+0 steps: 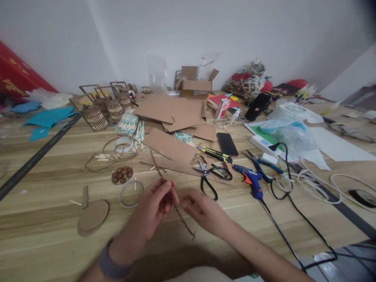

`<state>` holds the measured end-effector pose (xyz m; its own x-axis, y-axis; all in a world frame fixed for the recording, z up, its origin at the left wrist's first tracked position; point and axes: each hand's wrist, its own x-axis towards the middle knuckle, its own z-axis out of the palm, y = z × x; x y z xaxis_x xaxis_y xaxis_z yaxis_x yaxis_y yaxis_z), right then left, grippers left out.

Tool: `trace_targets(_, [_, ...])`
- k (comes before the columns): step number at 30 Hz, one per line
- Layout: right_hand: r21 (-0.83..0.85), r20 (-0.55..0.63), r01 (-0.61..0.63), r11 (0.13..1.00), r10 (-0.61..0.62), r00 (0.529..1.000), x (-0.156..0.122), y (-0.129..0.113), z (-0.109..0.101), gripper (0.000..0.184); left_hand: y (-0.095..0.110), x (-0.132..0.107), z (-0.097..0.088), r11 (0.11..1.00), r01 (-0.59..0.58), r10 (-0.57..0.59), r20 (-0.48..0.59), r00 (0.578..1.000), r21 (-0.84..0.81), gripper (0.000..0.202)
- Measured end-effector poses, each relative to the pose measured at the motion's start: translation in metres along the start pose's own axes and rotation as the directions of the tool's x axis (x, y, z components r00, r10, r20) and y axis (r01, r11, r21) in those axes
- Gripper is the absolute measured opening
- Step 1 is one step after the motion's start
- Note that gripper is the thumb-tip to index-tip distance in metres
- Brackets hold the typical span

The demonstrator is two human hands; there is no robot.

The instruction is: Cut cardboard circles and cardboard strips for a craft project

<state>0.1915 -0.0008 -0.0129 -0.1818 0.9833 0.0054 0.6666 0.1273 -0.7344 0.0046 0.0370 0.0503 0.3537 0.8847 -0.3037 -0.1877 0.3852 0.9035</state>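
My left hand (155, 207) is closed, thumb and fingers pinching a thin brown twisted cord (183, 222). One end of the cord runs up past the fingers over the table; the other slants down to the right and ends in a small knot-like tip. Just right of the cord is my right hand (202, 211), its fingers loosely bent and slightly blurred, with nothing visible in them. Black-handled scissors (210, 174) lie open beyond the right hand. Left of my left hand are a roll of tape (132, 192) and a small dish of brown balls (122, 174).
Cardboard sheets (170, 145) cover the middle. To the right lie a box cutter (216, 154), a phone (227, 144), a blue glue gun (251, 180) with its cable, and pliers (261, 164). Small wooden buckets (95, 118) stand back left; a round cardboard piece (94, 215) lies front left.
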Motion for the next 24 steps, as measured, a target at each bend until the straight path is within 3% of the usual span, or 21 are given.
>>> trace_targets(1, [-0.181, -0.086, 0.014, 0.983, -0.029, 0.996, 0.001, 0.007, -0.013, 0.018, 0.002, 0.008, -0.009, 0.996, 0.0, 0.005, -0.055, 0.998, 0.095, 0.043])
trace_targets(3, [-0.483, -0.253, -0.098, 0.87, -0.031, 0.967, 0.001, 0.024, -0.035, 0.023, 0.007, 0.027, -0.026, 0.923, 0.004, 0.039, -0.105, 0.994, 0.384, 0.046])
trace_targets(4, [-0.565, -0.291, -0.169, 0.807, -0.003, 0.957, 0.0, 0.033, -0.043, 0.028, 0.01, 0.039, -0.034, 0.801, -0.008, 0.081, -0.095, 0.992, 0.599, 0.046])
trace_targets(5, [-0.612, -0.308, -0.234, 0.755, 0.045, 0.95, 0.0, 0.041, -0.049, 0.034, 0.012, 0.051, -0.041, 0.589, -0.016, 0.12, -0.068, 0.991, 0.808, 0.048])
trace_targets(6, [-0.636, -0.309, -0.277, 0.72, 0.092, 0.947, 0.0, 0.048, -0.053, 0.042, 0.014, 0.063, -0.046, 0.497, -0.019, 0.153, -0.066, 0.986, 0.868, 0.045])
trace_targets(10, [-0.65, -0.265, -0.299, 0.698, 0.161, 0.951, 0.004, 0.061, -0.052, 0.057, 0.023, 0.098, -0.058, 0.21, 0.03, 0.263, -0.086, 0.961, 0.977, 0.025])
trace_targets(13, [-0.645, -0.258, -0.298, 0.704, 0.166, 0.952, 0.006, 0.062, -0.051, 0.059, 0.025, 0.106, -0.058, 0.016, 0.047, 0.39, -0.05, 0.92, 0.999, 0.039])
trace_targets(15, [-0.641, -0.261, -0.281, 0.714, 0.141, 0.955, 0.003, 0.063, -0.053, 0.058, 0.023, 0.107, -0.056, -0.097, -0.022, 0.414, 0.06, 0.908, 0.995, 0.049])
trace_targets(19, [-0.628, -0.193, -0.124, 0.768, 0.0, 0.981, -0.013, 0.062, -0.059, 0.054, 0.015, 0.117, -0.055, -0.248, -0.296, 0.236, 0.354, 0.905, 0.922, 0.04])
trace_targets(21, [-0.594, -0.088, -0.007, 0.804, -0.056, 0.995, -0.021, 0.058, -0.059, 0.055, 0.011, 0.125, -0.055, -0.279, -0.357, 0.163, 0.411, 0.897, 0.891, 0.032])
trace_targets(24, [-0.511, 0.04, 0.092, 0.855, -0.083, 0.996, -0.026, 0.052, -0.056, 0.058, 0.009, 0.133, -0.055, -0.317, -0.355, 0.147, 0.415, 0.898, 0.88, 0.033])
